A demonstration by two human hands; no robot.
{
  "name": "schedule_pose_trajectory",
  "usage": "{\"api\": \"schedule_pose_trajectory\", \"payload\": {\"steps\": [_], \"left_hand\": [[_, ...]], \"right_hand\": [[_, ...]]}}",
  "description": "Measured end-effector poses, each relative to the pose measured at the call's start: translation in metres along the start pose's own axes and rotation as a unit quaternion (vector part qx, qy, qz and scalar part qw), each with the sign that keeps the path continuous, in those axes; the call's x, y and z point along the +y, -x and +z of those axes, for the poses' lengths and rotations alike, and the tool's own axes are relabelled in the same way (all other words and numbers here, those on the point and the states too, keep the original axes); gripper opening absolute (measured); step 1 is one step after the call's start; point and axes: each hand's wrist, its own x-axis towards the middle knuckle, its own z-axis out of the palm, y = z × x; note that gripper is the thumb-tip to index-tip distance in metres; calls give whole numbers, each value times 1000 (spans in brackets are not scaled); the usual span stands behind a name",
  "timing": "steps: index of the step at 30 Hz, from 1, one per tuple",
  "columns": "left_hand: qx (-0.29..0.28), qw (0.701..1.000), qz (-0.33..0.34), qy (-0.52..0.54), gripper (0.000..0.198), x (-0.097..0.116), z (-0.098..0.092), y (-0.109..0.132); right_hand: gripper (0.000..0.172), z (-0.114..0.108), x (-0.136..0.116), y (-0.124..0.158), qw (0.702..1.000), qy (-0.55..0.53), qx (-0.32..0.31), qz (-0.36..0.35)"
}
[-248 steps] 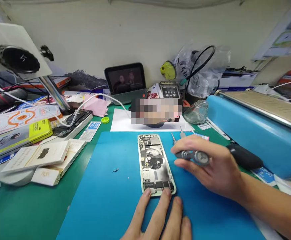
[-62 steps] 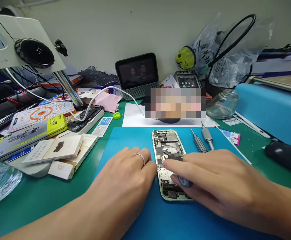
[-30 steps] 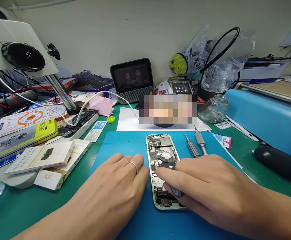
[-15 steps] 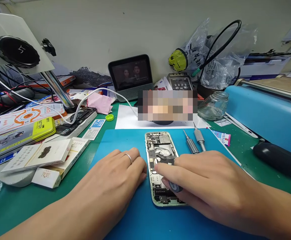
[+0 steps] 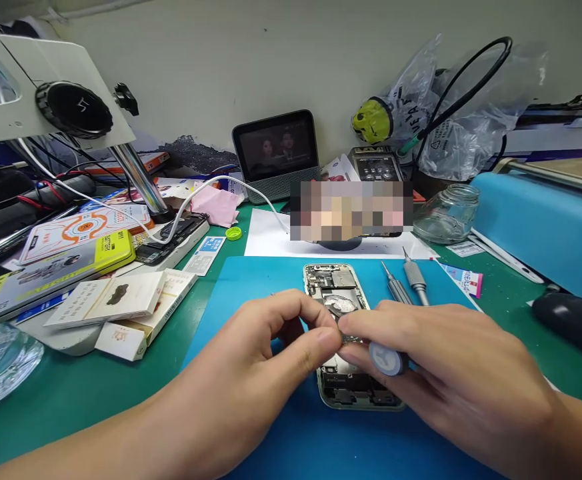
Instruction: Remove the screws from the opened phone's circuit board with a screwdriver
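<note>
An opened phone point(image 5: 341, 393) lies on the blue mat point(image 5: 251, 273), its inner parts showing. Above it my left hand point(image 5: 275, 367) pinches, thumb and forefinger meeting at a small dark part by the right fingertips; what it grips is mostly hidden. My right hand point(image 5: 445, 360) is closed round a screwdriver, whose round grey end point(image 5: 387, 359) sticks out below the forefinger. Its thumb and forefinger also meet that small part. Two metal-handled tools point(image 5: 415, 280) lie beyond the right hand on the mat.
Small boxes point(image 5: 111, 300) and a glass dish point(image 5: 1, 367) stand at the left, under a microscope arm point(image 5: 141, 180). A screen point(image 5: 277, 150) stands at the back. At the right are a glass jar point(image 5: 448, 213), a blue machine point(image 5: 545, 220) and a black object point(image 5: 571, 317).
My left hand has moved right over the phone and its fingertips now meet the right ones. My right hand has lifted off the phone's parts. The view has shifted slightly left.
</note>
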Motion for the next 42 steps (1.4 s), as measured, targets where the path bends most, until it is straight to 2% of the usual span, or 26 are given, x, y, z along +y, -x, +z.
{"api": "schedule_pose_trajectory", "payload": {"steps": [5, 10, 15, 21, 27, 33, 39, 42], "left_hand": [[9, 1000, -12, -6, 33, 0, -2, -1], [21, 1000, 10, -20, 28, 0, -4, 1], [28, 999, 33, -30, 25, 1, -3, -2], [21, 998, 60, -28, 21, 1, -3, -5], [21, 998, 61, -21, 22, 0, -3, -3], [23, 999, 22, 2, 26, -1, -3, -5], [13, 999, 3, 51, 28, 1, -4, -9], [18, 998, -5, 53, 26, 2, -3, -7]], "right_hand": [[20, 0, 3, 1, 1000, 3, 5, -5], [34, 0, 4, 3, 1000, 8, 4, 0], [35, -1, 5, 4, 1000, 24, 10, 0], [40, 3, 7, 4, 999, 6, 26, -34], [34, 1, 4, 2, 999, -17, 34, -28], [35, 3, 6, 5, 999, 7, 21, -42], [51, 5, 8, 12, 999, -7, 26, -22], [46, 2, 9, 10, 999, -24, 26, -8]]}}
